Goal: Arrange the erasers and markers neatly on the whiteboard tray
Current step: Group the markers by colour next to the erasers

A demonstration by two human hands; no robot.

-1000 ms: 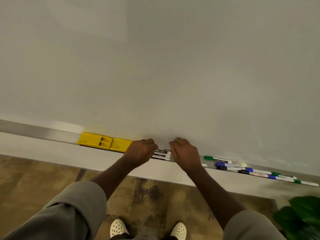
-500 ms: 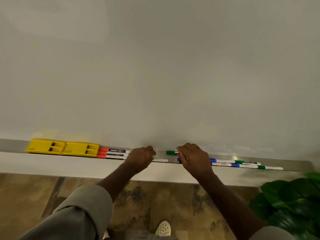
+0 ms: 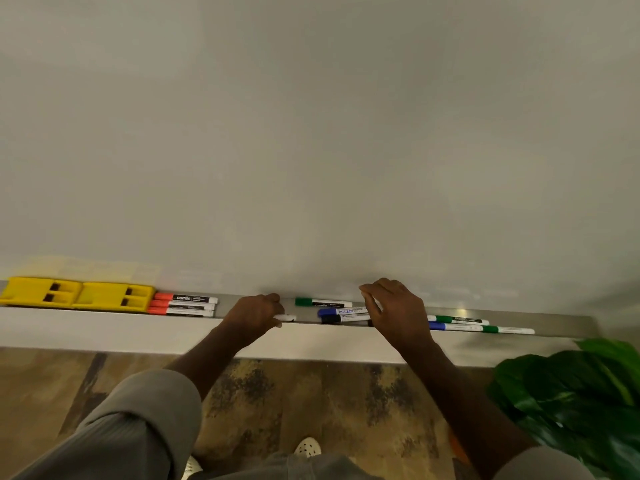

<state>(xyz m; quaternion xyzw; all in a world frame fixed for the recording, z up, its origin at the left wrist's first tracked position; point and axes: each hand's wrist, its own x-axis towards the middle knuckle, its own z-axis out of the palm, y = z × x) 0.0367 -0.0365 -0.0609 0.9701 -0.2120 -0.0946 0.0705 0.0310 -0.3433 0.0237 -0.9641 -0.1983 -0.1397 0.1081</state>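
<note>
On the whiteboard tray, two yellow erasers sit at the left end beside three red markers, while the left hand grips a white marker end and the right hand pinches the blue marker mid-tray, best slid leftward flat along the ledge.

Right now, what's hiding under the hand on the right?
Under the right hand lie the ends of a blue-capped marker and a black-capped marker on the tray. How much more of them it hides cannot be seen.

Brushed metal tray, glossy whiteboard
</note>
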